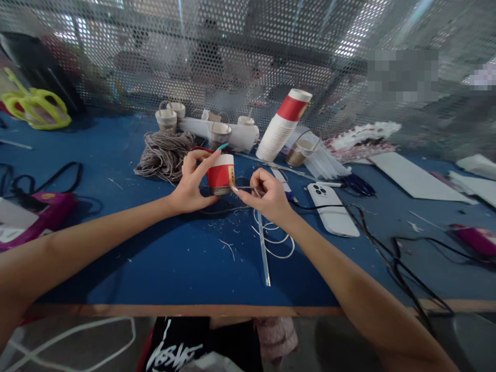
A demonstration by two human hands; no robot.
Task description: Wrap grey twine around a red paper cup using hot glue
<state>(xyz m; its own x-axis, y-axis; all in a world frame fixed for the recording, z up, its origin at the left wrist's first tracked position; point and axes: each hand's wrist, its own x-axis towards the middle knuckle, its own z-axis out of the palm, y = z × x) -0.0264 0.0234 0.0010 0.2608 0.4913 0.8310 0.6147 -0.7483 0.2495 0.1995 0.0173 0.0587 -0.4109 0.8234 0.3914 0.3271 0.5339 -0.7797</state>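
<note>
A small red and white paper cup (220, 174) is held a little above the blue table, with my left hand (190, 183) gripping it from the left, thumb below and fingers at the rim. Grey cord wraps around the cup's lower end. My right hand (270, 195) is closed at the cup's right side, pinching the cord between thumb and fingers. Part of the cord hangs in a loop under the cup. Behind my left hand lies a bundle of grey cord (161, 156).
A tall stack of paper cups (279, 129) leans behind my right hand. Several cord-wrapped cups stand at the back, one being a small basket (219, 133). A clear glue stick (263, 253), a white phone (334, 211), black cables and a magenta tool (46, 214) lie on the table (155, 268).
</note>
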